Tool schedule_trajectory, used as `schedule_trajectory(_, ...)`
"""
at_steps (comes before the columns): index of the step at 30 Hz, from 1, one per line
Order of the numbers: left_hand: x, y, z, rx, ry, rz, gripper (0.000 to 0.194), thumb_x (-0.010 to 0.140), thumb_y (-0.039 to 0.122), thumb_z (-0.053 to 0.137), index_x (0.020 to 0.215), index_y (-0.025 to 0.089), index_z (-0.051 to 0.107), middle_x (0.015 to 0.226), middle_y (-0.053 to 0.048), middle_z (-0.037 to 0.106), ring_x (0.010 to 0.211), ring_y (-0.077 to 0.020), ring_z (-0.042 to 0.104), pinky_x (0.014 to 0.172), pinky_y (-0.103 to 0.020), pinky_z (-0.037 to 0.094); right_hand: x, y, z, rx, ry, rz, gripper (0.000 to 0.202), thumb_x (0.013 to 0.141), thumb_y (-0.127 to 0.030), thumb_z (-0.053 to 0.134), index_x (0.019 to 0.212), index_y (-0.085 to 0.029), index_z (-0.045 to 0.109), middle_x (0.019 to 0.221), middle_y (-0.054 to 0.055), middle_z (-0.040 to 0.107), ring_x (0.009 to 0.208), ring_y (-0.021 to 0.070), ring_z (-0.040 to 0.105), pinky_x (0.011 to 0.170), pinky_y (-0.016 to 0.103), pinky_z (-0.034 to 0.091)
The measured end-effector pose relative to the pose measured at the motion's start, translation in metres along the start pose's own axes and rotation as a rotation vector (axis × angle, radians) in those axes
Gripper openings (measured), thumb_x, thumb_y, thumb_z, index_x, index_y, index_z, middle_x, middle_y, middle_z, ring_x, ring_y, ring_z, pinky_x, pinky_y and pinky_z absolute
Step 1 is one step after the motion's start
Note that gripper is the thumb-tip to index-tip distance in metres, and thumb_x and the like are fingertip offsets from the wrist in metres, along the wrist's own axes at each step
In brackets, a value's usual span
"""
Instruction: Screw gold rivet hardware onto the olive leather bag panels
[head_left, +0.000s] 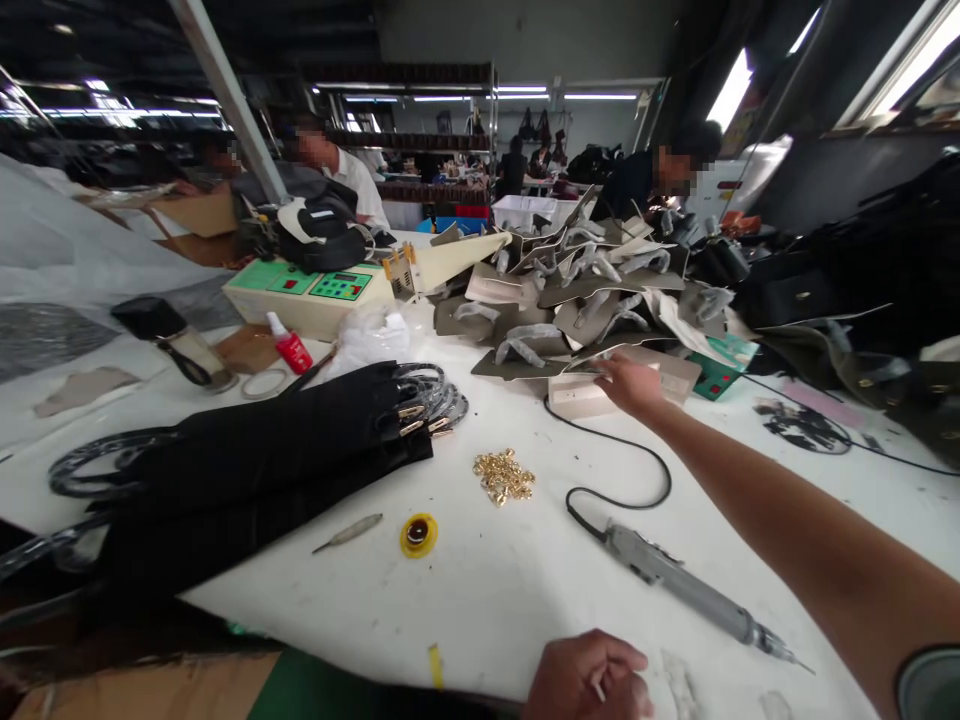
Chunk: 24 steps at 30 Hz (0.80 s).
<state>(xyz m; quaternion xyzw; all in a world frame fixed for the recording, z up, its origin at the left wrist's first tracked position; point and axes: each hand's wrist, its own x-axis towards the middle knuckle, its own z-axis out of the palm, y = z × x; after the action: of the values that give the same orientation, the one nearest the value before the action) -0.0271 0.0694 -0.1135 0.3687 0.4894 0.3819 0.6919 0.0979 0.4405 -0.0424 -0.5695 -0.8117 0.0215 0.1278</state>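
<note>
My right hand point(634, 385) reaches forward to the front edge of a heap of olive-grey bag panels point(517, 345), whose handles are wrapped in clear plastic. Its fingers close on the edge of one panel; the exact grip is partly hidden. My left hand point(589, 675) rests low by the table's near edge, fingers curled, with nothing visible in them. Between the hands lie a small pile of gold metal fittings point(504, 476) and a grey electric screwdriver point(679, 585) with a black cord.
A stack of black bag pieces point(285, 440) covers the table's left side. A yellow round container point(418, 535), a pointed tool point(349, 532) and a red bottle point(290, 345) lie near it. Behind stands a cream machine point(315, 290). Other people point(352, 185) are at the back.
</note>
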Motion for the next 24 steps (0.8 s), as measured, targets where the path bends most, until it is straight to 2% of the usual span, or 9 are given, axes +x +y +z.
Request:
schedule_trajectory(3,0.0,0.007,-0.001,-0.05,-0.019,-0.033,0.056,0.076,0.065,0.074,0.103,0.016,0.074,0.077,-0.006,0.071,0.052,-0.0123,0.058,0.048,-0.025,0.04,-0.035,0.008,-0.023,-0.059,0.034,-0.021,0.029,0.098,-0.037,0.057,0.111,-0.025,0.08,0.123,0.01,0.071,0.094,0.0264,0.068,0.073,0.033,0.046)
schedule_trajectory(5,-0.001,0.016,-0.002,-0.115,-0.032,-0.006,0.061,0.074,0.069,0.074,0.101,0.014,0.072,0.079,-0.005,0.069,0.05,-0.0103,0.055,0.044,-0.023,0.04,-0.068,0.011,-0.044,-0.05,0.135,-0.049,0.029,0.099,-0.038,0.056,0.11,-0.026,0.08,0.122,0.008,0.072,0.091,0.0245,0.069,0.071,0.031,0.046)
schedule_trajectory(9,-0.007,0.037,-0.006,-0.394,-0.029,0.065,0.074,0.078,0.076,0.067,0.11,0.009,0.071,0.097,-0.014,0.073,0.069,-0.0187,0.068,0.05,-0.027,0.053,-0.157,-0.002,-0.075,0.134,0.321,-0.184,0.028,0.098,-0.037,0.058,0.11,-0.027,0.081,0.113,0.009,0.073,0.086,0.0212,0.07,0.071,0.031,0.051)
schedule_trajectory(11,-0.016,0.046,-0.01,-0.609,-0.069,0.031,0.083,0.081,0.081,0.058,0.119,0.009,0.068,0.11,-0.019,0.074,0.081,-0.0254,0.072,0.055,-0.033,0.058,-0.21,-0.02,-0.079,0.248,0.353,-0.253,0.026,0.097,-0.034,0.06,0.112,-0.028,0.081,0.11,0.009,0.072,0.086,0.021,0.07,0.071,0.031,0.054)
schedule_trajectory(13,-0.032,0.052,-0.015,-0.767,-0.123,0.02,0.082,0.086,0.08,0.05,0.122,0.008,0.068,0.117,-0.021,0.074,0.087,-0.0284,0.074,0.061,-0.036,0.06,-0.261,-0.042,-0.073,0.353,0.35,-0.331,0.026,0.097,-0.029,0.061,0.116,-0.029,0.079,0.109,0.01,0.07,0.089,0.0219,0.071,0.074,0.032,0.056)
schedule_trajectory(15,-0.054,0.054,-0.023,-0.848,-0.093,0.062,0.068,0.093,0.068,0.053,0.125,0.01,0.069,0.117,-0.018,0.076,0.09,-0.027,0.074,0.069,-0.035,0.06,-0.304,-0.062,-0.063,0.44,0.294,-0.401,0.03,0.096,-0.023,0.061,0.121,-0.029,0.077,0.111,0.011,0.07,0.095,0.0231,0.071,0.078,0.034,0.058)
schedule_trajectory(18,-0.093,0.047,-0.037,-0.787,0.084,0.14,0.046,0.092,0.041,0.068,0.128,0.012,0.069,0.112,-0.013,0.079,0.094,-0.0242,0.075,0.078,-0.031,0.057,-0.345,-0.085,-0.048,0.522,0.117,-0.507,0.038,0.097,-0.018,0.059,0.13,-0.03,0.072,0.115,0.012,0.072,0.099,0.024,0.071,0.08,0.035,0.058)
schedule_trajectory(21,-0.126,0.031,-0.052,-0.583,0.164,0.099,0.048,0.088,0.032,0.074,0.131,0.012,0.069,0.105,-0.012,0.081,0.088,-0.0244,0.076,0.075,-0.03,0.056,-0.355,-0.099,-0.048,0.545,-0.131,-0.631,0.037,0.098,-0.019,0.057,0.13,-0.03,0.071,0.116,0.01,0.075,0.094,0.0232,0.073,0.079,0.034,0.057)
schedule_trajectory(24,-0.147,0.01,-0.061,-0.448,0.226,0.049,0.051,0.085,0.034,0.078,0.132,0.015,0.069,0.105,-0.011,0.081,0.091,-0.0247,0.076,0.082,-0.032,0.056,-0.343,-0.107,-0.063,0.576,-0.441,-0.723,0.033,0.098,-0.019,0.056,0.122,-0.031,0.075,0.113,0.008,0.077,0.094,0.022,0.074,0.08,0.031,0.056)
